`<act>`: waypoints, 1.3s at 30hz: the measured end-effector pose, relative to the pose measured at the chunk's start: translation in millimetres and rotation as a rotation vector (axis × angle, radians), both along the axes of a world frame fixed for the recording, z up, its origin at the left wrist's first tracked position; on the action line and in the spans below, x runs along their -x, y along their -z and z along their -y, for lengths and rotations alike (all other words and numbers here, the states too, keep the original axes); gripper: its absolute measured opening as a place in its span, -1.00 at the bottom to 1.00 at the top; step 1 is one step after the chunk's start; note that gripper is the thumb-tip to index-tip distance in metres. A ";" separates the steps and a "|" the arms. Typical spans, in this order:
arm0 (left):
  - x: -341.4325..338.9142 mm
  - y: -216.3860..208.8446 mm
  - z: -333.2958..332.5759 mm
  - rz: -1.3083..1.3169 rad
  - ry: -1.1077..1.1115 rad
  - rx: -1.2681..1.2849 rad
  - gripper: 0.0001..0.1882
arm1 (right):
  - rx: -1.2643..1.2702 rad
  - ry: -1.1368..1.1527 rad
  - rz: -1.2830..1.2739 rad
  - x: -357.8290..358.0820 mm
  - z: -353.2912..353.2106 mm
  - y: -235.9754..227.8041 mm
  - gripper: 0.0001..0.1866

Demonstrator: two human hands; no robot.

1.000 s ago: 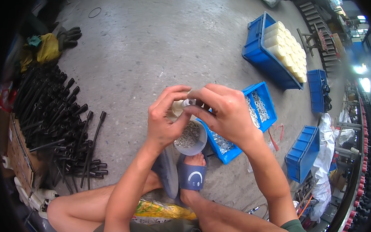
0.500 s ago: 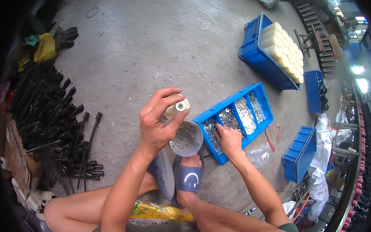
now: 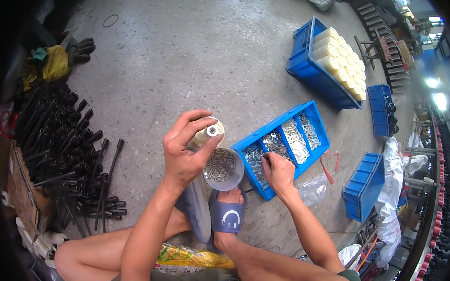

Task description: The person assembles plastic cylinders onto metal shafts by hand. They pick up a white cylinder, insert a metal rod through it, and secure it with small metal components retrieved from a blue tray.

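My left hand is closed around a cream plastic roller, held tilted with its end up. A dark round metal piece shows in the middle of that end. My right hand is over the blue divided tray, its fingertips pinched together near the compartments of small metal hardware. Whatever those fingers hold, if anything, is too small to make out. Just below the roller stands a whitish plastic bucket with many short metal pieces in it. Washers and pale rings fill other tray compartments.
A blue crate of cream rollers stands at the far right, with another blue crate nearer. At left lies a heap of black tubes beside a cardboard box. My feet in blue slippers are close to the bucket.
My right hand has lifted slightly from the hardware in the tray, fingers still pinched. My left hand and the roller have shifted a little left, and the roller's end now faces more upward.
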State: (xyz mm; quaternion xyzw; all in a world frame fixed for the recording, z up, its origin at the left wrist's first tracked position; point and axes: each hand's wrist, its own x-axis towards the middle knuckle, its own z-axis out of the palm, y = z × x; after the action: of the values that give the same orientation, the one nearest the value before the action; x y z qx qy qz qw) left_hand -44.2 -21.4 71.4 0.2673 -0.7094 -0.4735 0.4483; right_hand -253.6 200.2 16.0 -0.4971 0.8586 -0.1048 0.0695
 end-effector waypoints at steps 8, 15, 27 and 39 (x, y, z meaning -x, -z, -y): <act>3.7 -2.1 3.0 0.004 -0.002 0.183 -0.68 | 0.183 0.442 0.798 12.3 -15.2 -15.1 -0.80; 3.1 -1.5 3.0 0.025 0.093 0.198 -0.64 | 0.158 0.443 0.759 15.5 -15.6 -26.0 -0.78; 2.6 2.0 -5.9 0.051 0.249 0.068 -0.54 | 0.110 0.251 1.325 -39.4 106.0 -132.9 -0.79; 3.2 3.4 -1.5 -0.022 0.142 0.013 -0.65 | 0.097 0.329 0.475 48.2 33.8 -87.6 -0.76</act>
State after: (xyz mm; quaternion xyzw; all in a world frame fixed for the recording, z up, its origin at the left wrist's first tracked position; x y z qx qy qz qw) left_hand -47.5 -20.0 68.0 0.2081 -0.7248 -0.5025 0.4230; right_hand -301.8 166.4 103.6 -0.3153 0.8813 -0.2690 0.2270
